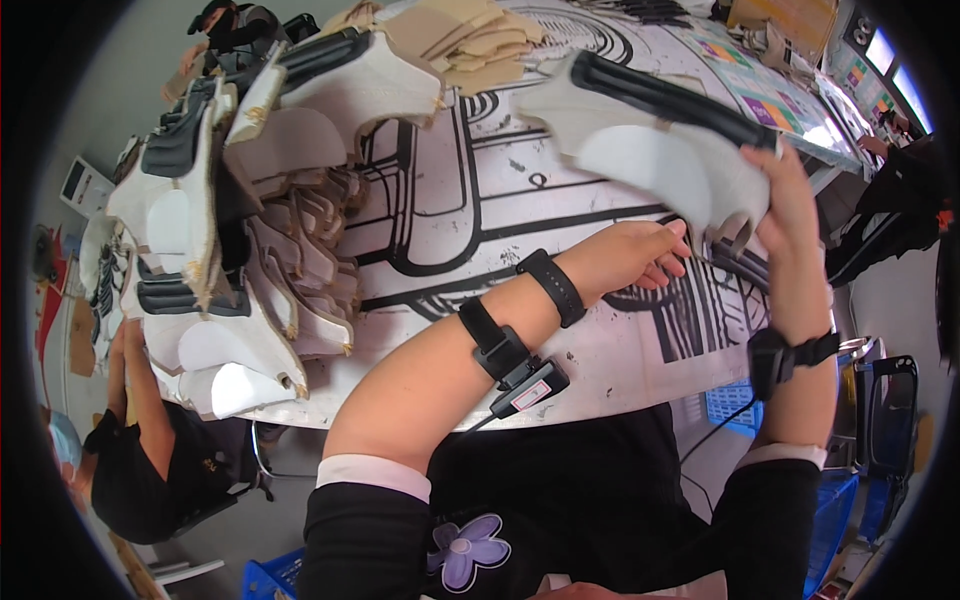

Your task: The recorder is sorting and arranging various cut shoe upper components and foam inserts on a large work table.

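Note:
A moulded off-white panel with a black ribbed strip along its far edge is tilted above the table, slightly blurred. My right hand grips its right end, fingers over the black strip. Just below the panel's near edge is my left hand, its fingers curled in. Whatever those fingers may hold is too small to make out. At the left, a tall stack of similar panels rises from the table, with black strips and white rounded patches showing.
The white table carries bold black line drawings. Beige flat pieces lie in a pile at the far side. A co-worker in black sits at the left, with others farther off. A blue crate stands below the table at the right.

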`<action>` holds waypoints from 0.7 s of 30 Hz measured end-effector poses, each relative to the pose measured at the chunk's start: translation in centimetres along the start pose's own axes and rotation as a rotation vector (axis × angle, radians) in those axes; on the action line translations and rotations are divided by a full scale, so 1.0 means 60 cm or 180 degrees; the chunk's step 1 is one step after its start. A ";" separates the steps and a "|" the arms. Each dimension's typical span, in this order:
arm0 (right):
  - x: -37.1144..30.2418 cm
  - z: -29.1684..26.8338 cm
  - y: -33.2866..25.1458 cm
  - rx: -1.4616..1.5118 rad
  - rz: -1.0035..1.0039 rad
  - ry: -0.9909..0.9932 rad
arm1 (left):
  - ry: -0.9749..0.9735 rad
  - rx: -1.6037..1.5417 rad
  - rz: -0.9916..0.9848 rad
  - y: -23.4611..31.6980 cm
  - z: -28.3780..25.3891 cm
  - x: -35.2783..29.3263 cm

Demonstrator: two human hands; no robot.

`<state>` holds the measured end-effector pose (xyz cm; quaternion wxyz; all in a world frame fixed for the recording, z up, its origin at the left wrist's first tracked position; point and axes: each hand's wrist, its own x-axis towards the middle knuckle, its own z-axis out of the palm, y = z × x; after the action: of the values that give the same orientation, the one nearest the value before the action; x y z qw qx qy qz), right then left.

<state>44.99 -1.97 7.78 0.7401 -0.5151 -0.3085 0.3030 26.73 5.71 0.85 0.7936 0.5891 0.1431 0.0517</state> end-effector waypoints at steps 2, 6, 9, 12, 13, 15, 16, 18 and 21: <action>0.043 -0.018 -0.022 -0.0303 -0.0053 -0.0140 | -0.0313 0.0458 0.0031 -0.010 0.002 0.007; 0.112 0.008 -0.052 -0.0163 0.0250 -0.0489 | -0.0343 0.0598 0.0089 -0.017 -0.006 0.007; 0.152 0.063 -0.042 -0.0112 0.0421 -0.0878 | -0.0155 0.0397 -0.0002 -0.021 -0.014 0.005; 0.254 0.076 -0.005 -0.0175 0.0849 -0.1792 | -0.0192 0.0449 0.0091 -0.023 0.001 0.016; 0.255 0.120 0.030 -0.0040 0.0635 -0.1868 | -0.0131 0.0380 0.0101 -0.030 -0.007 0.017; 0.226 0.237 0.071 -0.0412 0.0307 -0.1543 | -0.0009 0.0259 0.0060 -0.033 -0.018 0.012; 0.211 0.259 0.071 -0.0917 0.0159 -0.1107 | -0.0019 0.0293 0.0090 -0.034 -0.015 0.014; 0.234 0.268 0.093 -0.3429 -0.2771 -0.0793 | 0.0057 0.0305 0.0049 -0.033 -0.011 0.015; 0.265 0.256 0.099 -0.3190 -0.3003 -0.0366 | -0.0058 0.0445 0.0078 -0.024 -0.006 0.018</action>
<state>42.36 20.74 8.69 0.4479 -0.5889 -0.6412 -0.2038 27.52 5.86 -0.79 0.7511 0.6452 0.1319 0.0460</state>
